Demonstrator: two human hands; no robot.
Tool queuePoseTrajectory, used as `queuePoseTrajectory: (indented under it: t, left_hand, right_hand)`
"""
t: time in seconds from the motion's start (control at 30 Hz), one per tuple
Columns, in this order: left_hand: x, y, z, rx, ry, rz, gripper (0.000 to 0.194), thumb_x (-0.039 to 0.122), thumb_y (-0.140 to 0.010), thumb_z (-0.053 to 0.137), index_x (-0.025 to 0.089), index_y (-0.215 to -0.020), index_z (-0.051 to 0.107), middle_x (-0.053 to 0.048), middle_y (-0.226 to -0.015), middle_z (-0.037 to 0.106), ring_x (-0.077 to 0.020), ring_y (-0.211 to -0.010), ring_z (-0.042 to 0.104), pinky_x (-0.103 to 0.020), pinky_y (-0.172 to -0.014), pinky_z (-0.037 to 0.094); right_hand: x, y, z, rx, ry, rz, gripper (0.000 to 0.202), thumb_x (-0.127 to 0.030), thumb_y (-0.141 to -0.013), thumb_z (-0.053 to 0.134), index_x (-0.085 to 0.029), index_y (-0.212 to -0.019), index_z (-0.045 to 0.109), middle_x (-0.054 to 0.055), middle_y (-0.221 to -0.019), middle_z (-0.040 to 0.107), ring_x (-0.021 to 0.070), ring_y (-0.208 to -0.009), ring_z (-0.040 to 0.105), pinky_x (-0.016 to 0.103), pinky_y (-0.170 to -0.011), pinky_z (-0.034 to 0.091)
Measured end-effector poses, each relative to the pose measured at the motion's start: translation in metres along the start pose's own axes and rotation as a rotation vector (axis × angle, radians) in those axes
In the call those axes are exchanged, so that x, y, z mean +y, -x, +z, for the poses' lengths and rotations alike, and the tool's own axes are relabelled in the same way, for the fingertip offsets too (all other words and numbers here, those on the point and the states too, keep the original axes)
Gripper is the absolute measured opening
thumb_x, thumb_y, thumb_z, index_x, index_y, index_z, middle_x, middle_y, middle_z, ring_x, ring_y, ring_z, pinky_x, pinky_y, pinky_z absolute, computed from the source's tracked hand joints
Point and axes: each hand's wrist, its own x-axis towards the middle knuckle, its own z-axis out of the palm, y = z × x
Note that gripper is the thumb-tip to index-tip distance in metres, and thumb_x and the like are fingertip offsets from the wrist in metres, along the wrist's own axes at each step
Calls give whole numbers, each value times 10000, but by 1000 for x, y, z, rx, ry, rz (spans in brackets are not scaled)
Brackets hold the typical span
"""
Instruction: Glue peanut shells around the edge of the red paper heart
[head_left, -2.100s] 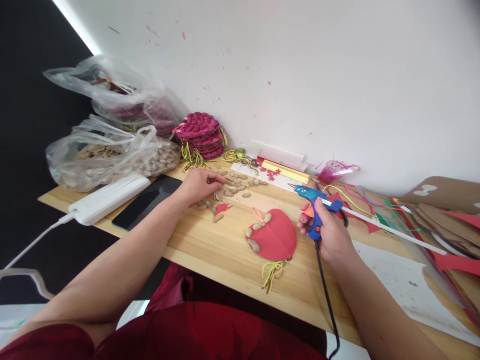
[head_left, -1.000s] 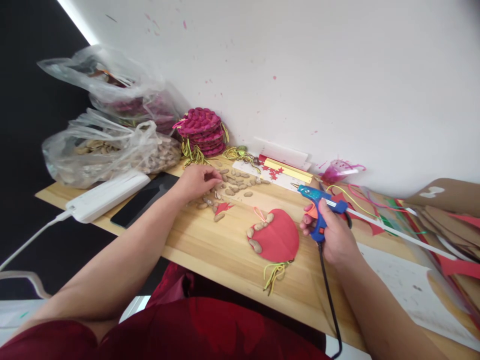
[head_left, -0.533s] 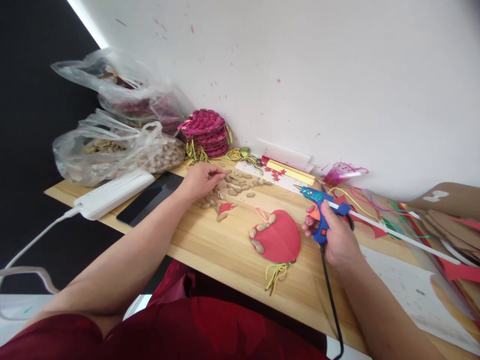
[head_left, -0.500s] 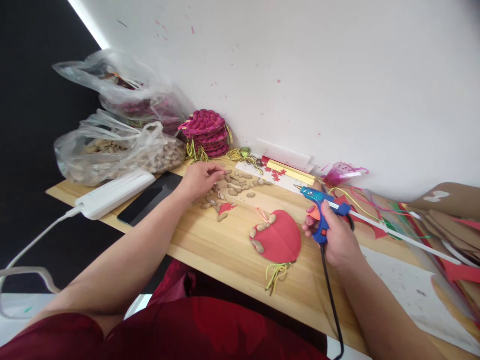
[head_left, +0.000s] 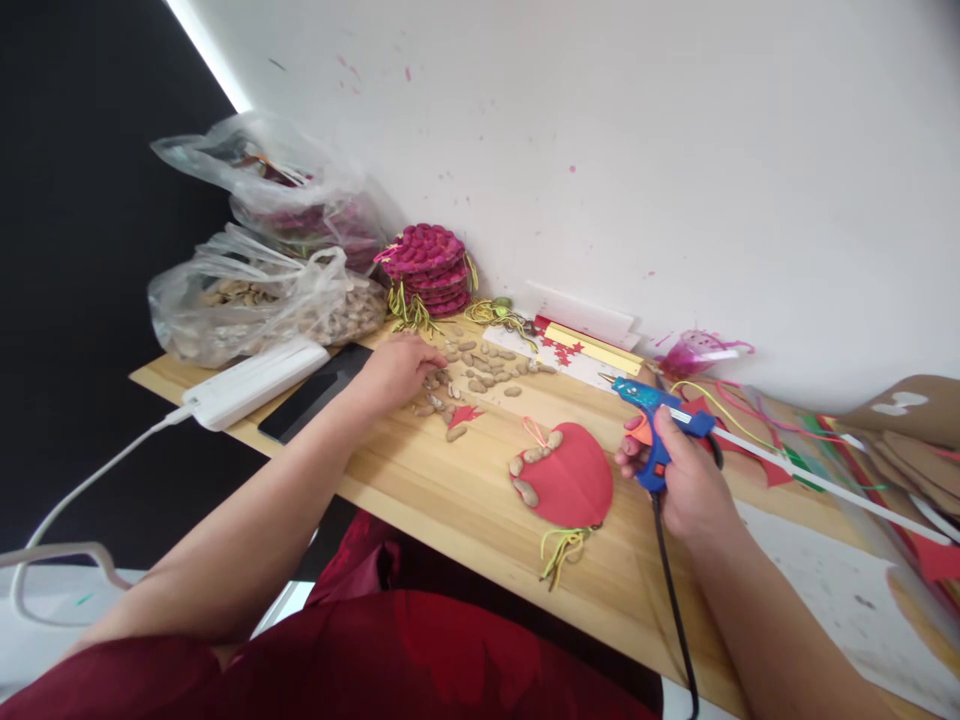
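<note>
My right hand (head_left: 694, 480) grips a blue hot glue gun (head_left: 652, 420) with an orange trigger. Its nozzle points left, and a long white glue stick (head_left: 817, 480) sticks out behind. My left hand (head_left: 397, 375) is over the left side of the loose peanuts (head_left: 487, 370), palm down with fingers bent. Its fingertips are partly hidden, so I cannot see whether a peanut is between them. Between the hands lies a round red piece (head_left: 574, 475) with several peanuts along its upper left edge, an orange loop on top and a yellow-green tassel (head_left: 562, 552) below.
Behind are a stack of magenta peanut-covered discs (head_left: 427, 270) and a clear bag of peanuts (head_left: 262, 310). A white power strip (head_left: 255, 382) and a dark tablet (head_left: 311, 395) lie at left. Small red stars (head_left: 559, 350) rest on white paper; card scraps (head_left: 900, 450) fill the right.
My left hand has drawn back slightly left over the peanuts. The view has shifted a little. My right hand still holds the glue gun beside the red piece.
</note>
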Motion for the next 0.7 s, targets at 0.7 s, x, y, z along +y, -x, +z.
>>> queuePoseTrajectory:
  t: [0.7]
  left_hand:
    - [-3,23,-11,-13,54,-28,184,204,-833,627,230,-889,800,-48,-907,798,-223,-887,711,-339,-876,535]
  right_hand:
    - [2,-2,-3,-10,31,-20,509,-668,-695,844,-190,-756,681,16,-576,638,164,-509,652,230,-413,505]
